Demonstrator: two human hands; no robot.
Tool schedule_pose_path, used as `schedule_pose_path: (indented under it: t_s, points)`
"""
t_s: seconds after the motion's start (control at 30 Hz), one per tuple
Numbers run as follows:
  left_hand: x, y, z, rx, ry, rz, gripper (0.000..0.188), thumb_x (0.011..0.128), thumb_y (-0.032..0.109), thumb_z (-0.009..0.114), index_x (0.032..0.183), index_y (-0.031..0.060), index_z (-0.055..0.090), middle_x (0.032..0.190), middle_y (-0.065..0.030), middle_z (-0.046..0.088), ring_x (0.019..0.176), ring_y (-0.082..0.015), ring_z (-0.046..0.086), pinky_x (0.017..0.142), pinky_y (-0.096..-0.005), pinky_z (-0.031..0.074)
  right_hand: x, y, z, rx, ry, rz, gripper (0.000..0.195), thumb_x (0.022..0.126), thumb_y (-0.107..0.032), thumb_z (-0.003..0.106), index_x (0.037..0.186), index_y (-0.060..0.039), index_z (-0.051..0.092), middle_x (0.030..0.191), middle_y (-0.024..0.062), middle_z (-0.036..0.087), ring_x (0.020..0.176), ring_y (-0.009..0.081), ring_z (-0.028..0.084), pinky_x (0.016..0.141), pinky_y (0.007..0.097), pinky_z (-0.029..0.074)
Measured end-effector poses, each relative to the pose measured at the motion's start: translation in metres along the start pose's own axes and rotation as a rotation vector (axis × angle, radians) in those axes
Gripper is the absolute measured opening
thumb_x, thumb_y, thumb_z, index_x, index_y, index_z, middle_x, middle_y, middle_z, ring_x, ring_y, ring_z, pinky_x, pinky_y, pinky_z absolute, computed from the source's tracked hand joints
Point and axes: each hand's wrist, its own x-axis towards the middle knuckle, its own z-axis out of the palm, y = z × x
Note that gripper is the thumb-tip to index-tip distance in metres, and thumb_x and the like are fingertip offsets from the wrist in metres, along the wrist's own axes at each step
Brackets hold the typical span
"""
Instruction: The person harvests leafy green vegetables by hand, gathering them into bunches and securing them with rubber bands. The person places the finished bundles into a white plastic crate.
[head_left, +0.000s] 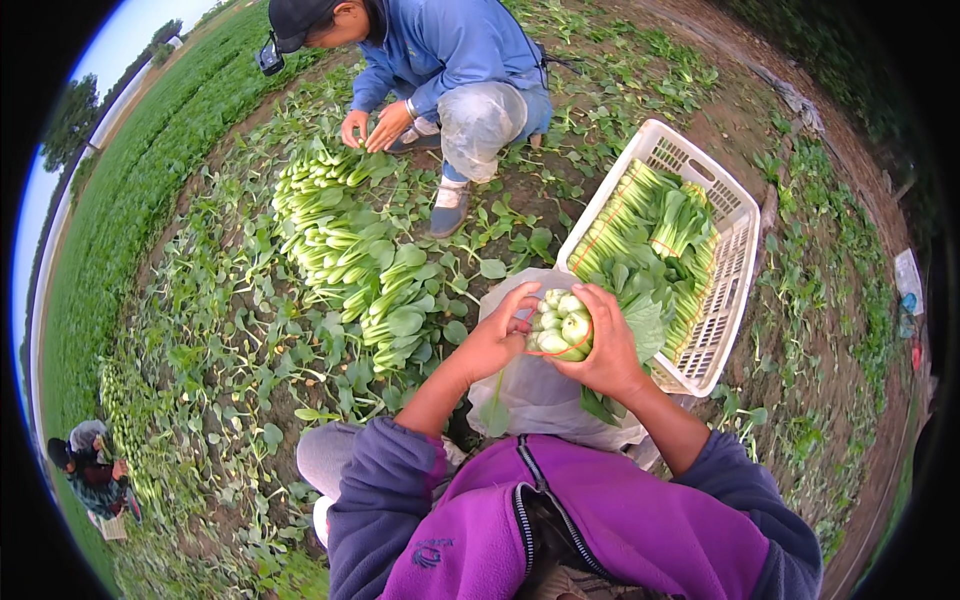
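Observation:
My left hand (496, 335) and my right hand (611, 346) hold a bundle of leafy greens (556, 321) between them, pale cut stem ends facing up towards me. An orange-red band (538, 352) loops around the stems, and the left fingers are at it. My right palm and fingers curve along the bundle's other side. The bundle's leaves hang below, partly hidden by the hands, over a translucent plastic sheet (551, 405) covering my lap. Just beyond my right hand stands a white plastic crate (720, 352) with several banded bundles (675, 225) inside.
A long pile of cut greens (337, 240) lies on the ground to the front left. Opposite me crouches a person in a blue jacket (465, 52), hands near the pile. Another person (94, 480) is far left. Loose leaves cover the soil; a plastic bag (908, 277) lies far right.

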Motion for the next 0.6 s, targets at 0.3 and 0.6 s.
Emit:
schedule_pose_path:
  t_s: [0.3, 0.6]
  points:
    - [0.012, -0.051, 0.054, -0.497, 0.31, 0.315, 0.069, 0.072, -0.016, 0.044, 0.136, 0.0108, 0.04, 0.133, -0.0071, 0.047, 0.113, -0.0155, 0.048, 0.089, -0.0295, 0.044, -0.004, 0.0, 0.004, 0.425, -0.036, 0.268, 0.092, 0.059, 0.002, 0.075, 0.14, -0.0014, 0.03, 0.134, 0.0151, 0.043, 0.123, 0.0266, 0.044, 0.105, 0.0366, 0.035]
    - [0.006, -0.033, 0.063, -0.769, 0.441, 0.314, 0.059, 0.063, -0.009, 0.045, 0.119, 0.0077, 0.05, 0.115, -0.0019, 0.053, 0.107, -0.0146, 0.05, 0.084, -0.0264, 0.041, 0.031, -0.076, -0.041, 0.157, -0.396, 0.23, 0.087, 0.064, -0.018, 0.086, 0.133, 0.005, 0.038, 0.12, 0.0219, 0.055, 0.107, 0.0278, 0.056, 0.093, 0.0397, 0.047]
